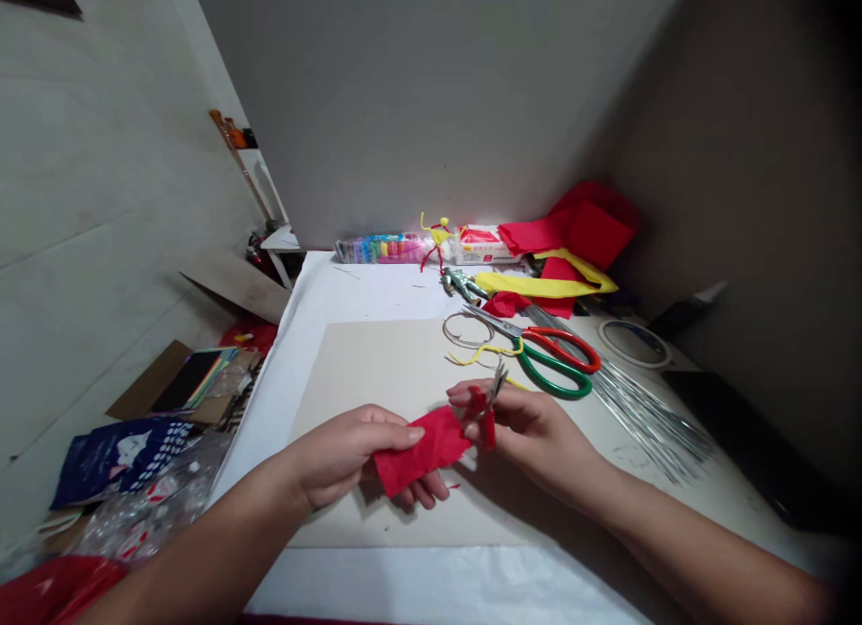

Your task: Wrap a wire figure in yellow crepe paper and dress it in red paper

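My left hand (340,454) pinches a rectangular strip of red crepe paper (431,445), with the thumb on top and the fingers underneath. The strip is held above a grey board (364,365). Closed around a small pair of red-handled scissors (496,387) is my right hand (539,427), at the strip's right end. The blades point up and away from the paper. Whether the right fingertips also touch the strip, I cannot tell. A tiny red scrap (454,487) lies on the board below.
Beyond my right hand lie large scissors (566,345) with red and green handles, a wire coil (468,330) and a bundle of silver wires (646,418). Yellow strips (539,286), red paper (593,221) and a wire figure (440,234) are at the back. A tape roll (634,344) sits right.
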The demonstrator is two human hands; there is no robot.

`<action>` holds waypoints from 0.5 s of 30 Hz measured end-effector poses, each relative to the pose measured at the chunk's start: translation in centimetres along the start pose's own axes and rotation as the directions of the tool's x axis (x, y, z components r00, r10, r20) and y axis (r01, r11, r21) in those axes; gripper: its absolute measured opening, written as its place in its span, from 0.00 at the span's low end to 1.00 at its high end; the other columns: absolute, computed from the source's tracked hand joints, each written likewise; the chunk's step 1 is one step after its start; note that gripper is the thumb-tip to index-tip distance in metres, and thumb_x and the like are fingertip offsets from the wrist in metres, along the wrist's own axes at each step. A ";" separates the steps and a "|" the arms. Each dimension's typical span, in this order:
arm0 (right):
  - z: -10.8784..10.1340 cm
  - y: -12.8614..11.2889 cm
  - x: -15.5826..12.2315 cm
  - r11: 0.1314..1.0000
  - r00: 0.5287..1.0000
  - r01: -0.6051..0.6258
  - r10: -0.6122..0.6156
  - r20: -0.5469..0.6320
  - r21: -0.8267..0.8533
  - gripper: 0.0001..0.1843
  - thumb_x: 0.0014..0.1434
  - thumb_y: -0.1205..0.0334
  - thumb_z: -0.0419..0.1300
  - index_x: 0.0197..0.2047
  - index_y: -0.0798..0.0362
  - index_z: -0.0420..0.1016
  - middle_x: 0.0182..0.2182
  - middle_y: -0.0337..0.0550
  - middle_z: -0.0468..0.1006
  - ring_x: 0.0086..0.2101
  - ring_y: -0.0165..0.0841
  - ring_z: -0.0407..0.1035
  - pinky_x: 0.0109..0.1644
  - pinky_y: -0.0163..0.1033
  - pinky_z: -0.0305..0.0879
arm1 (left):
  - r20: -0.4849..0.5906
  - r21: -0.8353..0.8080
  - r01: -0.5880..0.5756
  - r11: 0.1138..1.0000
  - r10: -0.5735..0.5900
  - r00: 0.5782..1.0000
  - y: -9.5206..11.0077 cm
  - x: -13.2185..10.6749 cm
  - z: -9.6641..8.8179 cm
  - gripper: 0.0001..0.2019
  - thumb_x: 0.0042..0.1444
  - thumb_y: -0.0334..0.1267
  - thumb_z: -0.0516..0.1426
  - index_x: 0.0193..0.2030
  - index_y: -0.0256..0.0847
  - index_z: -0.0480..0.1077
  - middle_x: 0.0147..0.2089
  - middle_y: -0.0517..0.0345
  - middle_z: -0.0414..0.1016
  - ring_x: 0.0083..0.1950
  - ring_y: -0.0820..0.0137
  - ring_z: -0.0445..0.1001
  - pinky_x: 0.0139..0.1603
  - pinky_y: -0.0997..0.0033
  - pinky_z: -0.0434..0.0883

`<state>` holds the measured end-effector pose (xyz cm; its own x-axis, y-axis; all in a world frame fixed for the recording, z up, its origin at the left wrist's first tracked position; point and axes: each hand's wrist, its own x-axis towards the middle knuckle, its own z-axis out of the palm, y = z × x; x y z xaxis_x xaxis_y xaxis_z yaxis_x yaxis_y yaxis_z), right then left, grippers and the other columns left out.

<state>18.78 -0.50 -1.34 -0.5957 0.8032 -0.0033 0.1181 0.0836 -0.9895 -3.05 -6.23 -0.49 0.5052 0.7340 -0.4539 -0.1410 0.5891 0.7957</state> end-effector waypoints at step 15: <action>1.1 -0.1 0.0 0.902 0.952 -0.298 0.256 0.168 0.311 0.18 0.48 0.59 0.68 0.43 0.56 0.74 0.28 0.39 0.76 0.27 0.27 0.69 0.34 0.35 0.68 | 0.114 0.164 0.073 0.984 -0.093 0.989 -0.6 0.1 0.4 0.17 0.57 0.45 0.54 0.39 0.33 0.77 0.33 0.46 0.80 0.27 0.70 0.74 0.32 0.72 0.68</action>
<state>17.90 -1.18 -1.45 -0.6705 0.6866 -0.2812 0.0370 -0.3476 -0.9369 -2.52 -6.63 -0.87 0.6102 0.6328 -0.4767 0.0378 0.5778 0.8153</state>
